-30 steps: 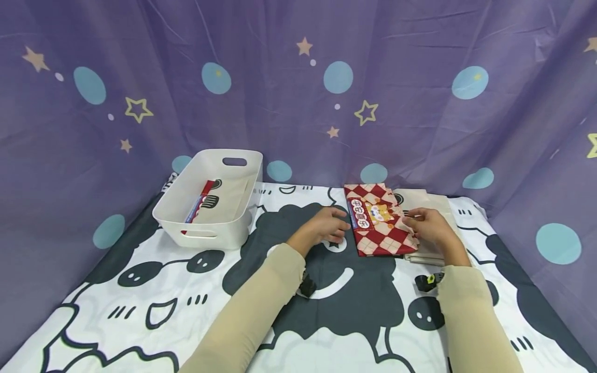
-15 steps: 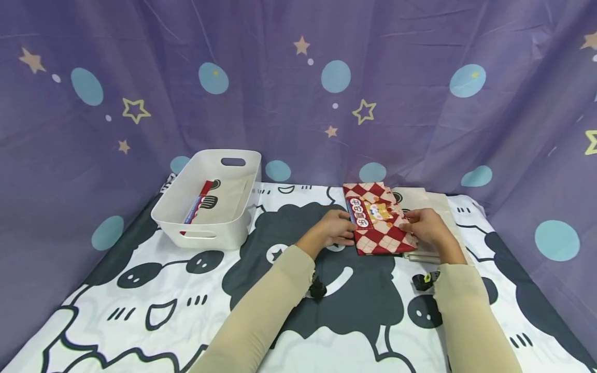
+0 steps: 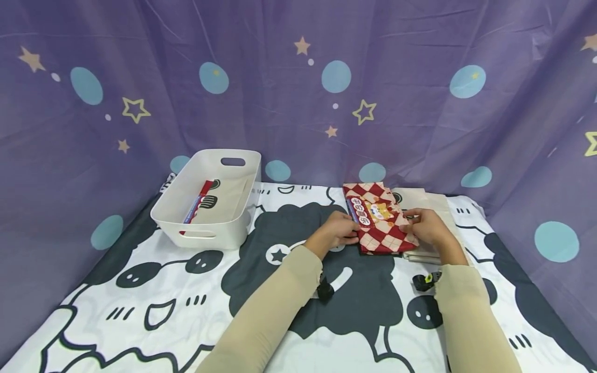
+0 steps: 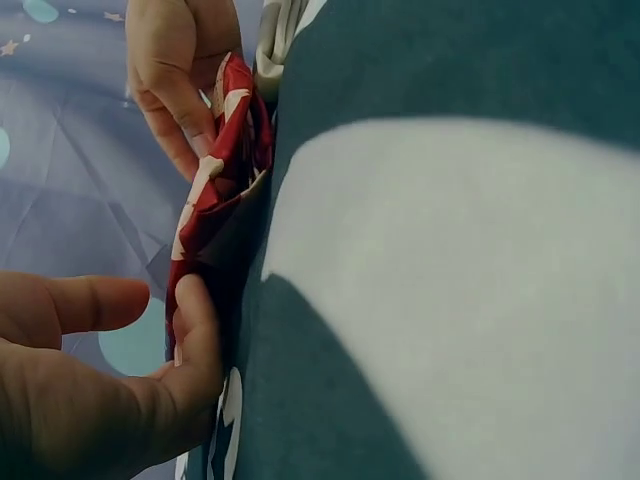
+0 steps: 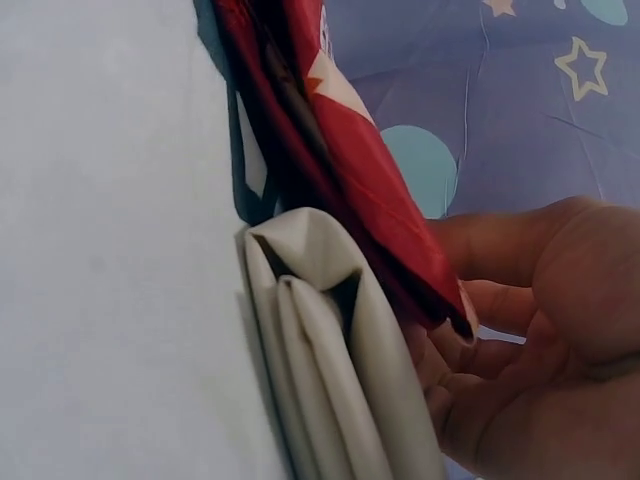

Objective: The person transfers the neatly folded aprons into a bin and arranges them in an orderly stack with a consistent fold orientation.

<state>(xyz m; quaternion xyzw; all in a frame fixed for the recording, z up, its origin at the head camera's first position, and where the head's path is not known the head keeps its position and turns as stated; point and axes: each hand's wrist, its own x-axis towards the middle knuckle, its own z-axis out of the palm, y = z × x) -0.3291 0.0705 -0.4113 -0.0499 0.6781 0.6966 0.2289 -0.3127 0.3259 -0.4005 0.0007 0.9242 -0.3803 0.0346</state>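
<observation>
A folded red-and-cream checked cloth (image 3: 380, 217) with a cartoon animal print lies at the table's back right, partly on a folded beige cloth (image 3: 438, 202). My left hand (image 3: 332, 233) is at its left edge. In the left wrist view, fingers (image 4: 200, 335) of that hand reach under the checked cloth's edge, while the thumb stands off its upper face. At the opposite edge, my right hand (image 3: 429, 228) pinches the checked cloth between thumb and fingers. The right wrist view shows the red edge lifted slightly above the beige folds (image 5: 320, 330).
A white plastic basket (image 3: 224, 235) with handle holes stands at the left. Inside lies a beige folded cloth (image 3: 230, 199) printed with dark utensils, beside a red-and-blue strip. A purple curtain (image 3: 280, 88) hangs behind the table, which has a black-and-white cartoon cover (image 3: 158, 280).
My left hand has moved right, from beside the checked cloth to its left edge, with fingers now tucked under. The right hand has closed in slightly on the right edge.
</observation>
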